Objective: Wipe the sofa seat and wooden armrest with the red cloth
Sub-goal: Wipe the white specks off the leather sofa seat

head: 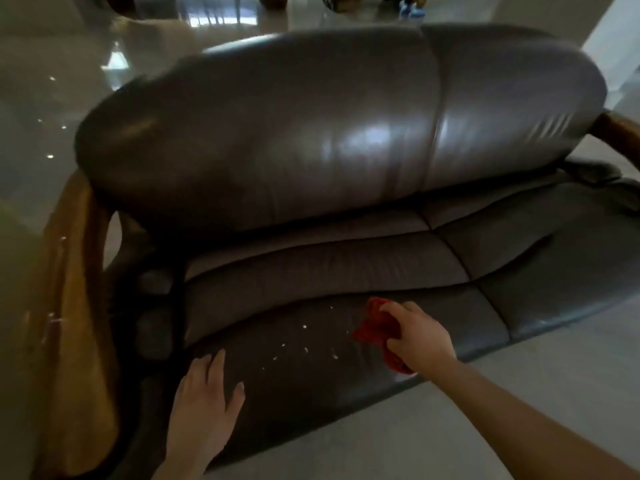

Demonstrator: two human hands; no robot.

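A dark brown leather sofa fills the view, its seat [311,278] running left to right. Several small white crumbs [304,344] lie scattered on the front of the left seat cushion. My right hand [419,337] grips the bunched red cloth [375,329] and presses it on the seat just right of the crumbs. My left hand [204,393] lies flat with fingers spread on the seat's front left part. The wooden armrest [74,306] curves down the sofa's left side, with a few white specks on it.
A second wooden armrest [620,129] shows at the far right. Glossy pale floor [52,109] surrounds the sofa, and grey floor [433,427] lies in front of it. Chair legs and other furniture stand far behind the backrest.
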